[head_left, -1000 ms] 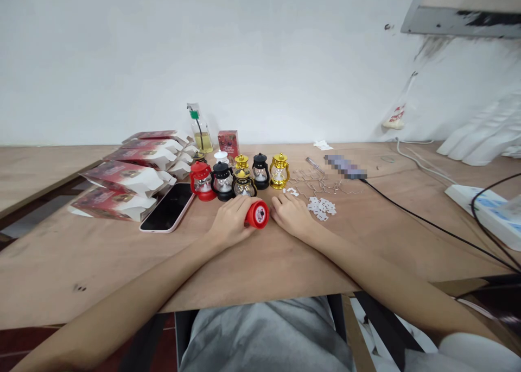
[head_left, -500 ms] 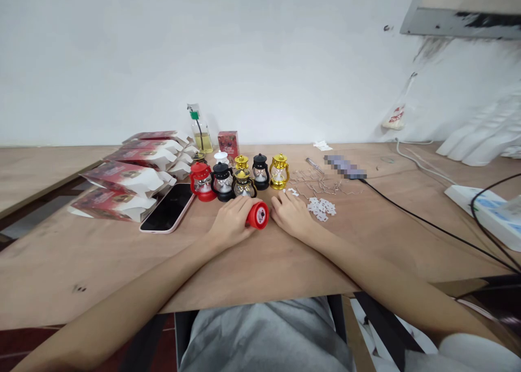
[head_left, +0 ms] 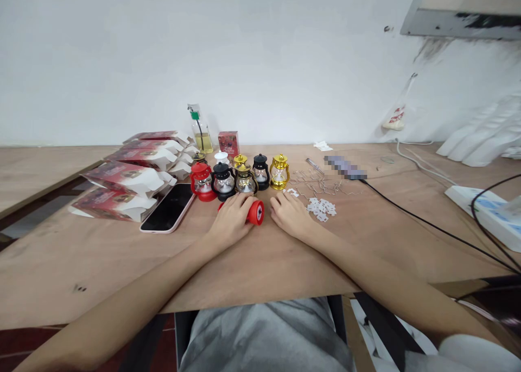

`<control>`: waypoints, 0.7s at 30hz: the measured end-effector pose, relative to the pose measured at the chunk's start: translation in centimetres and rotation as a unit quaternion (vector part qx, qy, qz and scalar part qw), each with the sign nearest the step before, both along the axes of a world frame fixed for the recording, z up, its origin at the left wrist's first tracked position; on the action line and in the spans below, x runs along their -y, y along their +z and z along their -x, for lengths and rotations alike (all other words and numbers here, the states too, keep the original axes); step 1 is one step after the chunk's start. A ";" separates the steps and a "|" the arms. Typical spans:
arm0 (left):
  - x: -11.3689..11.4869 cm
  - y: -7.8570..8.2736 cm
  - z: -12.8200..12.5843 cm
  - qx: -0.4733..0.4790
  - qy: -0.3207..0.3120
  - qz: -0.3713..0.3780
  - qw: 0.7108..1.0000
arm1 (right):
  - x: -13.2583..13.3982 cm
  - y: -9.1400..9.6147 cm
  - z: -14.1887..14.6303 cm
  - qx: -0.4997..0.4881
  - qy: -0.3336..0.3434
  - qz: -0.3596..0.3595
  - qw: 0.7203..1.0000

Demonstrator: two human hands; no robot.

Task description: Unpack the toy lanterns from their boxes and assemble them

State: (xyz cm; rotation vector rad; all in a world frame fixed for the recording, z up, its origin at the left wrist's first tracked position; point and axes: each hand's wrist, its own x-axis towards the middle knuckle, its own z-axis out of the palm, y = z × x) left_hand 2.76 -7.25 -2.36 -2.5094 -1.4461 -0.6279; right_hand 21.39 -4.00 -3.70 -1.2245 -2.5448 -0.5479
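Note:
My left hand (head_left: 231, 219) is wrapped over a red mini lantern (head_left: 256, 213) lying on its side, its round base turned to the right. Just right of that base, my right hand (head_left: 292, 215) rests on the table with fingers curled together; whatever they may hold is hidden. Small white tabs (head_left: 321, 208) lie in a pile beside the right hand, with a few more at its fingertips. Behind my hands stand several upright lanterns, among them a red lantern (head_left: 202, 183), a black lantern (head_left: 223, 183) and a gold lantern (head_left: 279, 172).
On the left lie a phone (head_left: 167, 209) and several red-and-white boxes (head_left: 122, 176). A pump bottle (head_left: 201, 136) and a small red box (head_left: 228, 143) stand near the wall. Bent wires (head_left: 317, 183), a screwdriver (head_left: 314, 165), a blurred cabled device (head_left: 345, 167) and a power strip (head_left: 488, 212) lie rightward.
My left hand has shifted the red lantern slightly left and turned it, so its base faces more to the right. The right hand has barely moved.

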 end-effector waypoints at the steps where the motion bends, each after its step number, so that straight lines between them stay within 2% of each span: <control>1: 0.0 0.0 0.0 -0.002 0.000 -0.002 1.000 | 0.0 0.0 0.0 0.001 0.000 0.000 1.000; 11: 0.1 0.2 0.0 -0.025 0.012 -0.002 1.000 | 0.0 -0.1 0.1 -0.013 0.026 0.006 1.000; 14: 0.2 0.2 0.1 -0.016 -0.012 -0.014 1.000 | 0.0 0.0 0.0 -0.039 0.040 0.012 0.998; 16: 0.2 0.2 0.0 -0.008 -0.050 -0.038 0.998 | 0.2 0.1 -0.1 -0.092 0.069 0.036 0.993; 18: 0.4 0.2 0.0 -0.001 -0.097 -0.084 0.992 | 0.5 0.2 0.0 -0.187 0.110 0.092 0.972; 21: 0.6 0.2 0.1 0.012 -0.132 -0.173 0.976 | 1.1 0.4 0.3 -0.351 0.162 0.218 0.896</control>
